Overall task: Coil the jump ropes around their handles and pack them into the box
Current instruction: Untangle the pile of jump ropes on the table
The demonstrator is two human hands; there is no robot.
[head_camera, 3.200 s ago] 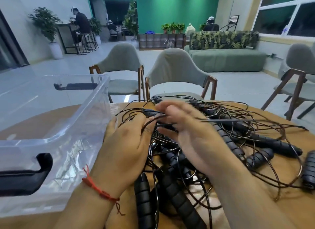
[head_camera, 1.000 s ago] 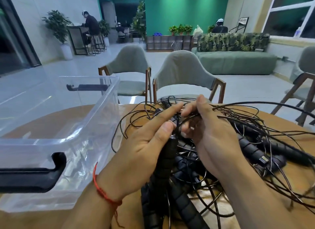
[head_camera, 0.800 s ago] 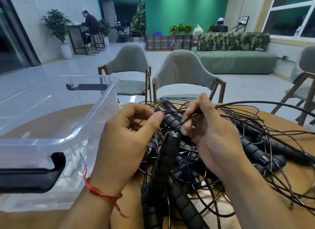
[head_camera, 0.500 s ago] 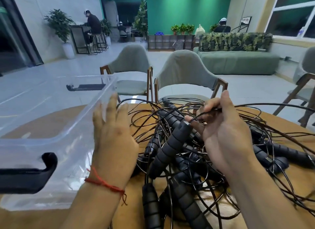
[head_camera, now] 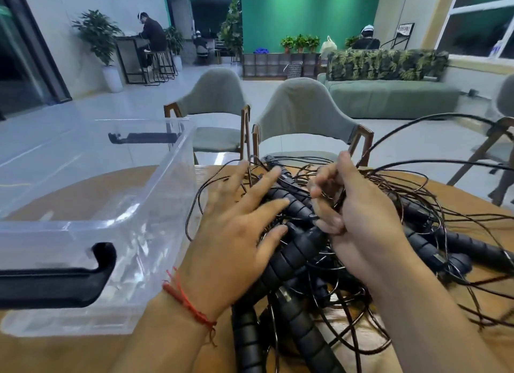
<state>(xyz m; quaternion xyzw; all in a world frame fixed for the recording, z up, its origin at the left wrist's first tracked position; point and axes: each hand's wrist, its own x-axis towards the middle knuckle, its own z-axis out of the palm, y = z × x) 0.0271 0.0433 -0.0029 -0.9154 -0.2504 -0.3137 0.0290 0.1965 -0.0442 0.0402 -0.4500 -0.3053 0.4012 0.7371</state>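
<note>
Spreading its fingers flat, the left hand (head_camera: 233, 239) is resting on the tangled pile of black jump ropes (head_camera: 300, 250), while the right hand (head_camera: 358, 219) is pinching a few thin cords (head_camera: 340, 197). Pile's sitting on the wooden bench (head_camera: 55, 353), just right of the clear plastic box (head_camera: 155, 194).

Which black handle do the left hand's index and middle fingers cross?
The farthest handle, slanting back-left from the right hand. The left hand half covers a second handle; the rest lie nearer or rightward.

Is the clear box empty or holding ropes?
Empty: the box shows no ropes through its clear walls; the jump ropes lie tangled beside it.
</note>
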